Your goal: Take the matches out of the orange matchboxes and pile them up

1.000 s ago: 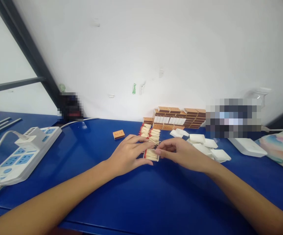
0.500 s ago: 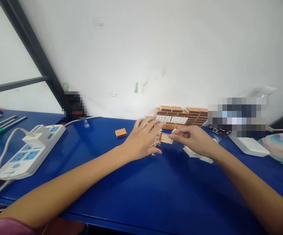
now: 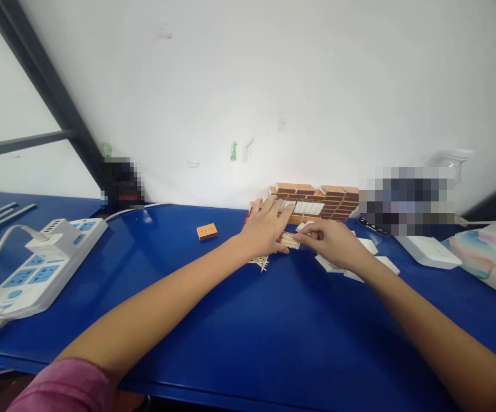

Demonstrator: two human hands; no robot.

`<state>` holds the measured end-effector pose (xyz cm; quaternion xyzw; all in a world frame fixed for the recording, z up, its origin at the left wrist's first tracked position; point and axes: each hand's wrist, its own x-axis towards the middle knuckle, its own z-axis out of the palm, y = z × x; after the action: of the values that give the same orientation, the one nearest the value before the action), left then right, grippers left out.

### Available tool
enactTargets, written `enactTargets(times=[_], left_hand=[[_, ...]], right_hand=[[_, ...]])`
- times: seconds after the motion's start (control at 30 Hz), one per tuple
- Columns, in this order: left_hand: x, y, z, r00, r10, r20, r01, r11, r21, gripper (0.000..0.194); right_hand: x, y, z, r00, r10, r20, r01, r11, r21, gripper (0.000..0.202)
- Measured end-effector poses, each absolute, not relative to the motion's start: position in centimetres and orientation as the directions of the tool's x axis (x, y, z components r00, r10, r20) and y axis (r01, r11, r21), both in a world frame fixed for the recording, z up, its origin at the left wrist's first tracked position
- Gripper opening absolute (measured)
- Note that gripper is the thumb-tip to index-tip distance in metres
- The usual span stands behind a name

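Observation:
Between finger and thumb, my right hand pinches the right end of a small white matchbox tray filled with matches. My left hand reaches across the tray's left end with its fingers spread, and its thumb lies by the tray's near edge; whether it touches is unclear. Loose matches show below the left palm, and red match heads peek out beyond it. The rest of that pile is hidden under the hand. Around my right wrist lie several blank white trays.
Stacked matchboxes stand against the wall, with white trays among them. One orange matchbox lies to the left on the blue table. A power strip with cables is at far left. A white box sits at right.
My left hand has shifted over the tray, its thumb now by the tray's near edge, uncovering more loose matches below. My right hand still pinches the tray. The view has moved slightly.

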<state>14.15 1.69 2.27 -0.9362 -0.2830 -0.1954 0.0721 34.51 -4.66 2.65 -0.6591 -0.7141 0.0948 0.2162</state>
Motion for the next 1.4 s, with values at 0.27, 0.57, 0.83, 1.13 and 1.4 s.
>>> enactTargets(times=[0.27,0.57,0.83,1.13,1.4], left_hand=[[15.25,1.66,2.41,0.764,0.504,0.403,0.571,-0.819,-0.06,0.105],[15.06,1.38,2.65,0.776,0.514,0.366,0.577,-0.813,-0.08,0.096],[14.97,1.34,2.79,0.784,0.526,0.33,0.576,-0.815,-0.069,0.099],[14.85,1.62,2.83,0.783,0.539,0.31,0.581,-0.812,-0.056,0.098],[14.84,1.49,3.01,0.781,0.553,0.291,0.589,-0.807,-0.047,0.101]], right_hand=[[34.86,-4.74,2.52,-0.073,0.976,0.207,0.89,0.157,-0.427,0.046],[34.19,-5.35,3.09,-0.105,0.969,0.226,0.924,0.179,-0.339,0.019],[34.12,-5.37,3.13,-0.127,0.953,0.275,0.938,0.205,-0.279,0.016],[34.45,-5.16,2.7,-0.152,0.927,0.343,0.925,0.256,-0.28,0.01],[34.19,-5.24,2.95,-0.167,0.906,0.389,0.922,0.284,-0.265,0.01]])
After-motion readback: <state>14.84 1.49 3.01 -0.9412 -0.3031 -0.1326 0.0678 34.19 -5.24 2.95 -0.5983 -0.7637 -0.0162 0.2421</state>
